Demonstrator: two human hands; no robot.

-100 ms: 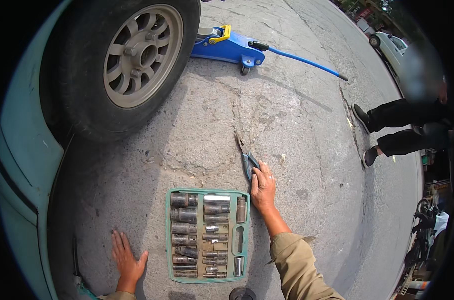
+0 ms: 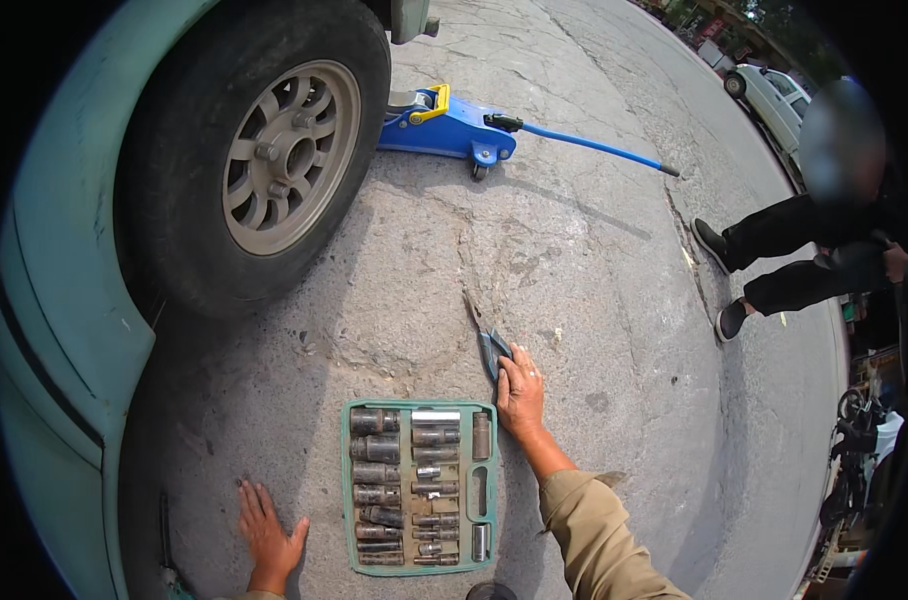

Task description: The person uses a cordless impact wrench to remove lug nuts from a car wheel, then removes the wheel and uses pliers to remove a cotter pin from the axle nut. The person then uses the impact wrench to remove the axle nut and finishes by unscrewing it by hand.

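Observation:
My right hand (image 2: 520, 390) is closed round the handles of long-nose pliers (image 2: 488, 343) with dark blue-grey grips. Their slim jaws point away from me, low over the concrete. To the left, my left hand (image 2: 272, 535) is open, fingers spread, and appears to rest on the ground. Between my forearms a green socket set case (image 2: 348, 490) lies flat, holding two main columns of worn dark and chrome sockets (image 2: 376, 448). The case's upper right corner is close to my right wrist.
A light green vehicle (image 2: 69, 270) with a wheel (image 2: 259, 160) stands on the left. Beside it is a blue floor jack (image 2: 454, 128) with a long handle (image 2: 594, 147). A person in dark trousers (image 2: 789, 235) is at the right. A dark round object (image 2: 491, 592) lies below the case.
The whole scene has shifted slightly down in the picture as the view tilts up. My right hand keeps its hold on the pliers, and my left hand stays spread.

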